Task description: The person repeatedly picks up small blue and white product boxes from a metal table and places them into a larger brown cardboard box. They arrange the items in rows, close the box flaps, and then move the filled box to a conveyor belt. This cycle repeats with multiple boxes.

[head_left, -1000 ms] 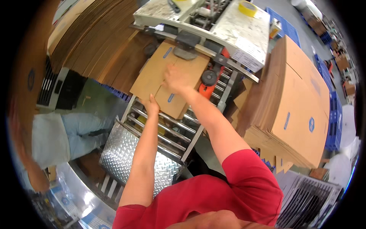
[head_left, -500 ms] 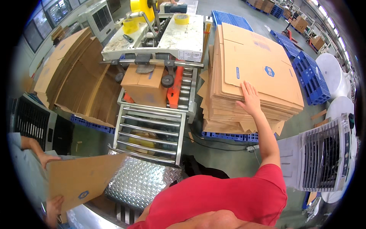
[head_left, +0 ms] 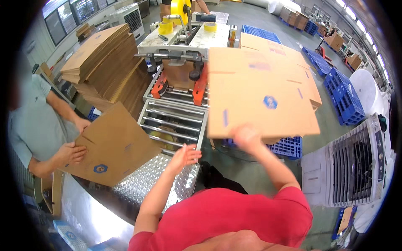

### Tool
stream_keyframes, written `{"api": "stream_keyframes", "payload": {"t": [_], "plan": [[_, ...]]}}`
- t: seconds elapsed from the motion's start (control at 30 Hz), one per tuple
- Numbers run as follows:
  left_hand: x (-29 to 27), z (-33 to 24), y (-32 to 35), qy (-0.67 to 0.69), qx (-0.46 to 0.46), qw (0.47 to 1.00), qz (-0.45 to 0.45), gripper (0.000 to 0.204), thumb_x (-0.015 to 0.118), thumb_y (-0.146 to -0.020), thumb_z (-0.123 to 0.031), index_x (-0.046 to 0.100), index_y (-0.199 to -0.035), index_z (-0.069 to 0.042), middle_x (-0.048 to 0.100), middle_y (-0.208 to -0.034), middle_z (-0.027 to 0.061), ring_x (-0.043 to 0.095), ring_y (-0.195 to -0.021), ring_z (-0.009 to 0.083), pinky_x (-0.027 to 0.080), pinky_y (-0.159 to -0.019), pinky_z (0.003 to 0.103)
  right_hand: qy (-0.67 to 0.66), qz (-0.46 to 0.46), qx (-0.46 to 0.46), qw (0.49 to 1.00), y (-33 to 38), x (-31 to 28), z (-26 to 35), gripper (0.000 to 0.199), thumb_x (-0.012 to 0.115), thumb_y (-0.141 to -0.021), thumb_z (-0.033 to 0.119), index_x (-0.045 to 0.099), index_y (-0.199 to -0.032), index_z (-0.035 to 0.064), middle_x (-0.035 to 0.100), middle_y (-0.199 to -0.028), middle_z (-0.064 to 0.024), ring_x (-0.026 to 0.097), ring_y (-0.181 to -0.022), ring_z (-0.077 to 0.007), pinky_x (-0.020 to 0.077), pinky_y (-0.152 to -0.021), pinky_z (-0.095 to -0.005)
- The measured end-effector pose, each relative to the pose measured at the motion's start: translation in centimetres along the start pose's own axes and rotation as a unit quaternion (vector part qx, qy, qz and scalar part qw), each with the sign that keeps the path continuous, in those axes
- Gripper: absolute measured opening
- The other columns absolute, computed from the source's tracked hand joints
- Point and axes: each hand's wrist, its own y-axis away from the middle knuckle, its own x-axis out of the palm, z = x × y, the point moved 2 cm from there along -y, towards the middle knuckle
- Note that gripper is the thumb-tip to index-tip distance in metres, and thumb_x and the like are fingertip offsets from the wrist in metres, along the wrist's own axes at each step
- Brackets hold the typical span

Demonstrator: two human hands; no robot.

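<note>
My right hand, slightly blurred, grips the near edge of a flattened cardboard box with a blue mark. The box lies slanted over the stack at the right, its left side reaching out toward the rollers. My left hand is raised with its fingers stretched out, holding nothing, near the close end of the roller conveyor. Left of it, a co-worker's two hands hold another flattened cardboard box above the metal worktop.
A box-taping machine with yellow tape stands ahead, a carton between its orange guides. More flattened boxes are piled at the left. An air cooler and blue pallets stand at the right; a tread-plate surface lies close to me.
My right hand has taken hold of the top flattened box and pulled it toward me and left. My left hand has come into view. The co-worker's box has shifted to the right.
</note>
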Motion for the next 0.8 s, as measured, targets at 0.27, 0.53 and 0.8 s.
{"api": "stream_keyframes", "payload": {"t": [0.27, 0.53, 0.8], "plan": [[-1.6, -5.0, 12.0, -0.122, 0.31, 0.919, -0.21, 0.023, 0.052, -0.093, -0.008, 0.053, -0.113, 0.003, 0.062, -0.105, 0.0076, 0.058, -0.093, 0.0126, 0.048, -0.081, 0.028, -0.242, 0.172, 0.192, 0.935, 0.9, -4.0, 12.0, 0.063, 0.065, -0.076, 0.029, 0.042, -0.129, 0.0053, 0.034, -0.139, -0.0184, 0.032, -0.13, -0.0347, 0.0207, -0.106, -0.0549], [4.2, -7.1, 36.2, -0.574, 0.135, 0.644, -0.487, 0.011, 0.059, -0.083, -0.01, 0.054, -0.088, -0.002, 0.06, -0.073, 0.0184, 0.058, -0.067, 0.0381, 0.047, -0.059, 0.037, -0.477, 0.025, -0.113, 0.872, -8.3, 1.6, 17.0, 0.056, 0.072, -0.07, 0.018, 0.055, -0.122, 0.0076, 0.046, -0.133, -0.0153, 0.046, -0.121, -0.031, 0.0345, -0.1, -0.0476], [4.5, -3.3, 33.7, -0.592, -0.023, 0.622, -0.512, 0.03, 0.049, -0.09, -0.029, 0.049, -0.109, -0.006, 0.06, -0.098, 0.0166, 0.058, -0.088, 0.0355, 0.045, -0.076, 0.043, -0.443, 0.062, -0.325, 0.833, -20.2, 4.9, 20.0, 0.063, 0.073, -0.068, 0.032, 0.053, -0.125, 0.0128, 0.042, -0.139, -0.0054, 0.037, -0.129, -0.0263, 0.0234, -0.106, -0.0461]]}}
